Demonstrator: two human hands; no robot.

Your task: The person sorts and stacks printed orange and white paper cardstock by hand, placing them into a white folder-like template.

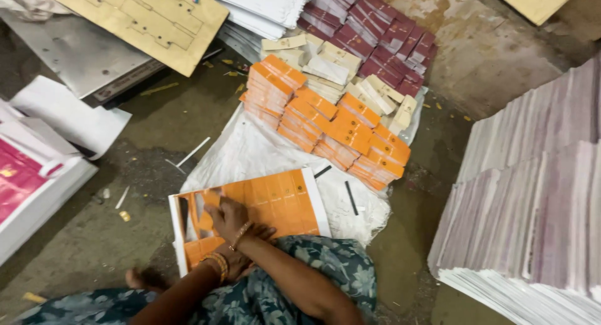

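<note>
A rough, stained concrete floor (488,56) carries everything here, and the person sits on it with the work spread in front of the knees. Largest is the tall stack of pale printed sheets (532,212) at the right, leaning slightly in steps; a knock could, I judge, send its upper layers sliding onto the floor. A white woven sack (250,153) is spread flat as a mat. On it stand rows of orange card bundles (325,121), with cream bundles (350,75) and maroon bundles (382,40) behind. No true container shows; the sack holds nothing inside, only bundles on top.

Nearest the person lies the stack of orange printed sheets (282,203), on the sack's near edge, partly punched out at its left. The right hand (226,217) presses flat on that stack, fingers spread, gripping nothing. The left hand (230,262) lies beneath the right forearm; whether its grip is closed I cannot tell.

Pulling cards free carelessly could tear them. The orange bundles, stacked close and unbound, might topple into each other. Thin offcut strips (194,151) lie loose on the floor.
</note>
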